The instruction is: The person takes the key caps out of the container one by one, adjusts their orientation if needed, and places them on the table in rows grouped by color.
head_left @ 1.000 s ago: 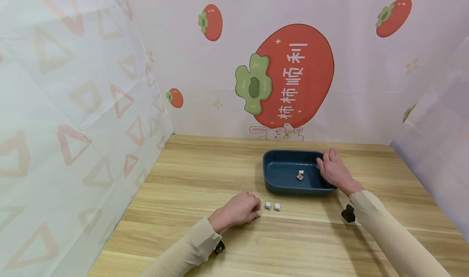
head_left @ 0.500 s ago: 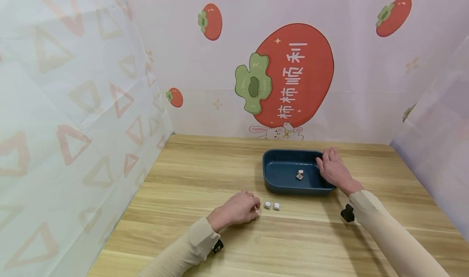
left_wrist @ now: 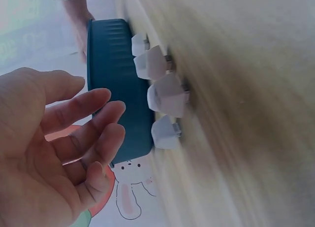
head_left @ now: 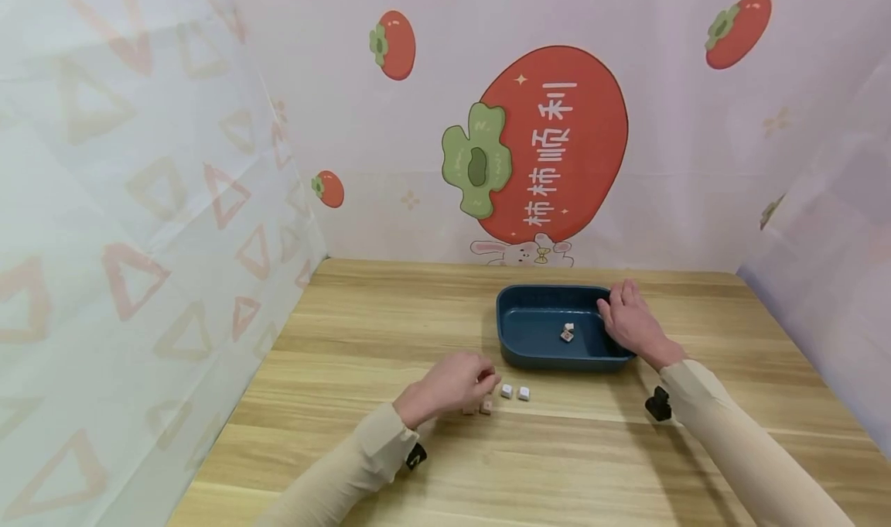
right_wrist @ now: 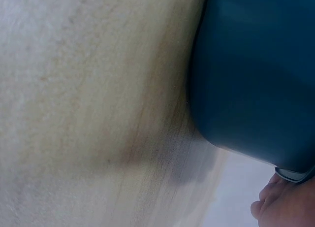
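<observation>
My left hand (head_left: 448, 388) hovers just above a row of small keycaps, its fingers loosely curled with nothing between them. Two white keycaps (head_left: 515, 392) sit to its right, and two pinkish ones (head_left: 486, 408) lie under and beside its fingertips. The left wrist view shows the row close up, each keycap (left_wrist: 167, 95) tipped over a short stem. A dark blue rectangular container (head_left: 536, 361) stands behind them. My right hand (head_left: 635, 326) grips its right end, thumb at the inner side of the rim. Inside lie a few small keycaps (head_left: 567, 333).
The wooden table (head_left: 348, 318) carries everything. Its back edge meets a white printed cloth (head_left: 383, 233) with persimmons and a rabbit, and another patterned cloth (head_left: 160, 318) hangs along the left side.
My left hand has let go of a pinkish keycap and lifted slightly, with its fingers loosening; the pinkish pair now shows beneath it. My right hand and the container stay in place.
</observation>
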The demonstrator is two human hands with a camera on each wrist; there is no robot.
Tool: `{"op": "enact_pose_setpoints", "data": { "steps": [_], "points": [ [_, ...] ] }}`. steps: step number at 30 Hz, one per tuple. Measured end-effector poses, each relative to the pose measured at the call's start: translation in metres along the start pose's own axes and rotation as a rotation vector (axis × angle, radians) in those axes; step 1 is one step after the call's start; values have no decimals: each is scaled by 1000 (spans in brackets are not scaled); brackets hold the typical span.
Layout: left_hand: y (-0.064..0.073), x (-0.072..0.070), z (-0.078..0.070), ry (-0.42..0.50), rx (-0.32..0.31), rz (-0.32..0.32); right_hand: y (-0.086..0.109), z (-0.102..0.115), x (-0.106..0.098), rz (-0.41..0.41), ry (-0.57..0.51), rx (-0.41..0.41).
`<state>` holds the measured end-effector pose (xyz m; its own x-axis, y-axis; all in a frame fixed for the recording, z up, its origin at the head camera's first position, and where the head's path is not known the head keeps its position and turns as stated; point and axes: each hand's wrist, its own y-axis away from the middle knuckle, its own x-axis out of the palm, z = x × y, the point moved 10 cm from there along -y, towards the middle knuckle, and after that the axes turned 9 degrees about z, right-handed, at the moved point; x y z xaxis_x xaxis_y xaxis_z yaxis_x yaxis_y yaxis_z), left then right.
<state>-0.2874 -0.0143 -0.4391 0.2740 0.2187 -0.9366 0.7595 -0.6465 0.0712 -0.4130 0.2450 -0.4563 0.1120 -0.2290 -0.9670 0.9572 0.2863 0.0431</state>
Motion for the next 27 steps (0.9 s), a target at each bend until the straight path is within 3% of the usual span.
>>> {"op": "enact_pose_setpoints", "data": {
  "steps": [5,13,19,27],
  "points": [
    [-6,-9,-2,39,2,-15,-2,0,0,8,9,2],
    [-28,-25,-11,48,6,-53,0,0,0,-12,18,-15],
    [-37,-26,-11,153,-7,-51,1,1,0,-16,11,-11],
    [-47,-28,-13,167,-23,-56,0,1,-1,-16,11,-6]
  ]
}}
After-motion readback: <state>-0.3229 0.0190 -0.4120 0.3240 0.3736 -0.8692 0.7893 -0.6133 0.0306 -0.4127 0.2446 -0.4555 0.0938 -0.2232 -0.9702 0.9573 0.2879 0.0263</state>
